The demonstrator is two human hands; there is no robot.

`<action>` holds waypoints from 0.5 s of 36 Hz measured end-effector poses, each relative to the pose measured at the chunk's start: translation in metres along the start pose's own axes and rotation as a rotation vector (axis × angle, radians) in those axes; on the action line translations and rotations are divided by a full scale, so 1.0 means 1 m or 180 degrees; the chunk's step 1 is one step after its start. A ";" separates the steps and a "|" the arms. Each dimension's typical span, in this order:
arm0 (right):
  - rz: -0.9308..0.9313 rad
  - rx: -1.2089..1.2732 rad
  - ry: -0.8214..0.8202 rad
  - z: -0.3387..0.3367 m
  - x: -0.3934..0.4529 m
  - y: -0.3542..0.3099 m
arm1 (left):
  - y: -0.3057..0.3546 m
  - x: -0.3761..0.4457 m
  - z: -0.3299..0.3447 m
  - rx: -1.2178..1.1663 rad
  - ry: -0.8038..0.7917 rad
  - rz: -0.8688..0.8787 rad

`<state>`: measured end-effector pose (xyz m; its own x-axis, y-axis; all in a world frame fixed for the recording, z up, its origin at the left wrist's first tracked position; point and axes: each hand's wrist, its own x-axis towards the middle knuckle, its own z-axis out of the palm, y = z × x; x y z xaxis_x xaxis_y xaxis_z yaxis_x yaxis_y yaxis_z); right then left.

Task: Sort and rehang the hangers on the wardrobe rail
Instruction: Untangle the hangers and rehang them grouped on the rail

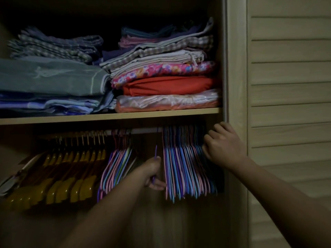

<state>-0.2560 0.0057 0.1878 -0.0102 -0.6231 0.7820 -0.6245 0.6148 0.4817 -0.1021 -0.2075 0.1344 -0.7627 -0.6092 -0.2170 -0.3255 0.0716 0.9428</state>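
A pale wardrobe rail point(143, 130) runs under the shelf. Yellow wooden hangers point(71, 176) hang in a row at the left. A small bunch of thin pink, blue and green hangers point(118, 167) hangs in the middle. A dense bunch of thin purple, blue and pink hangers point(182, 167) hangs at the right. My left hand point(154, 173) grips a single purple hanger point(155, 151) in the gap between the two thin bunches, its hook up at the rail. My right hand point(222, 145) has its fingers curled against the right side of the dense bunch.
The wooden shelf point(107, 116) above the rail carries stacks of folded fabrics point(161, 83). The wardrobe's side panel point(236, 86) and a louvred door point(290, 86) stand at the right. Below the hangers the wardrobe is dark.
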 end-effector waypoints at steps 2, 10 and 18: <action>0.0003 -0.0023 -0.0016 0.000 0.000 0.000 | -0.003 0.001 0.004 -0.0039 -0.0040 -0.0010; 0.0051 -0.0118 -0.0180 -0.004 0.003 -0.001 | -0.009 -0.002 0.017 0.1279 0.0898 0.0244; 0.0166 -0.0202 -0.0379 -0.010 0.003 -0.006 | -0.032 -0.020 0.011 0.2095 0.1048 0.0935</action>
<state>-0.2442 0.0047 0.1911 -0.1362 -0.6403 0.7560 -0.5701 0.6747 0.4687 -0.0824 -0.1890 0.1057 -0.6976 -0.6879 0.2005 -0.4784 0.6555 0.5844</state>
